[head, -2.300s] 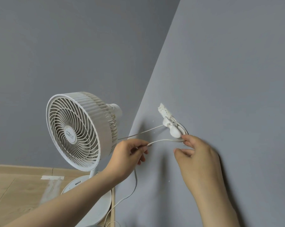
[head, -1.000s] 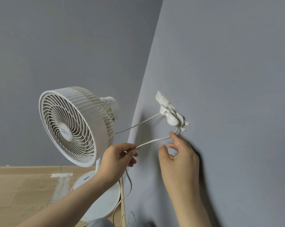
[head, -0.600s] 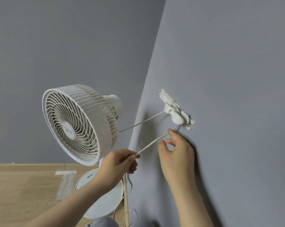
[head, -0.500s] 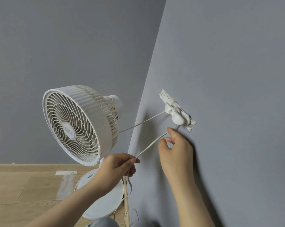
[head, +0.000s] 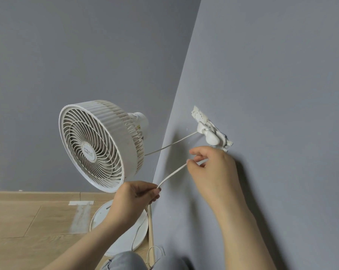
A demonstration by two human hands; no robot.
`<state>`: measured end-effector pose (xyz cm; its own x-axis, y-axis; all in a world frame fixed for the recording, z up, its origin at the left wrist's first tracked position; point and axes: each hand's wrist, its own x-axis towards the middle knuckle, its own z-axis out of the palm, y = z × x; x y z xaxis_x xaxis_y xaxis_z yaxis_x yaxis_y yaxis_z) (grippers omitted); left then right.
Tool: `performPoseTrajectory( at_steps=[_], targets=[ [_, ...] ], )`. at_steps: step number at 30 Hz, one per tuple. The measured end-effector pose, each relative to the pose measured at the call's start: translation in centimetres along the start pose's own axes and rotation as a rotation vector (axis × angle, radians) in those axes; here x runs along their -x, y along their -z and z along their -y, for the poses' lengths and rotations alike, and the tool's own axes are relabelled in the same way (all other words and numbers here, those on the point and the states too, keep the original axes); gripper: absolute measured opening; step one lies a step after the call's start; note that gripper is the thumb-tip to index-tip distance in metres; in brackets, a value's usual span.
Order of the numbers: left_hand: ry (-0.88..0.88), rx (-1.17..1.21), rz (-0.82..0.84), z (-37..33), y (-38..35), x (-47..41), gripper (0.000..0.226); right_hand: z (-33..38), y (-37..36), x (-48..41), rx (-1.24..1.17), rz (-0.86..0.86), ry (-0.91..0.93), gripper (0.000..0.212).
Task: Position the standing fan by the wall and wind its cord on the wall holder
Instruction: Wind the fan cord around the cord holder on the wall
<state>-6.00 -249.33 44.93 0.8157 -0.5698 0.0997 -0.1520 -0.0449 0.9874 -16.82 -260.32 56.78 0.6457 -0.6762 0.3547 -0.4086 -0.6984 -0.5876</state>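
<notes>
- The cord (head: 172, 173), thin and white, runs taut between both hands; another strand goes from the holder (head: 211, 133) toward the fan (head: 94, 147).
- Right hand (head: 213, 170), raised against the wall (head: 272, 94) just below the holder, pinches the cord.
- Left hand (head: 133, 199), lower, fingers curled, pinches it in front of the fan's base.
- The white fan stands on the floor (head: 28, 221) in the corner.

One head-worn wide-angle view, facing a room corner, tilted slightly down; the corner line bows with lens distortion. Camera sits close beside the right wall (head: 272, 75), looking along it. Forearms enter from the bottom edge; left hand (head: 133, 199) lower centre, right hand (head: 213, 172) centre-right, both near the lens, pinching the cord (head: 172, 174). Mid-left the fan (head: 98, 145), lower left the floor (head: 18, 221), right of centre the wall holder (head: 211, 133).
</notes>
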Motion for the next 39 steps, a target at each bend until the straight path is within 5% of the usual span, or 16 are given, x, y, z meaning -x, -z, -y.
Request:
performPoseTrajectory(
  at_steps=[8,15,21,29,39],
  targets=[
    [-0.036,-0.09,-0.174,0.0,0.0,1.0,0.01,1.1,-1.6,-1.2,0.255,0.243,0.103,0.037],
    [-0.256,-0.373,-0.329,0.6,0.1,0.8,0.006,2.1,-3.7,-3.7,0.535,0.387,0.192,0.024],
    [-0.16,-0.201,-0.304,0.5,-0.7,0.1,0.013,3.7,-4.0,-6.7,0.624,0.443,0.233,0.011],
    [-0.037,0.006,-0.203,1.4,-1.2,-0.8,0.014,5.0,-3.5,-11.3,0.829,0.507,0.317,0.023],
    [-0.008,0.137,-0.267,-0.6,-2.7,-2.5,0.013,5.1,-2.7,-15.2,0.711,0.665,0.175,0.008]
  ],
)
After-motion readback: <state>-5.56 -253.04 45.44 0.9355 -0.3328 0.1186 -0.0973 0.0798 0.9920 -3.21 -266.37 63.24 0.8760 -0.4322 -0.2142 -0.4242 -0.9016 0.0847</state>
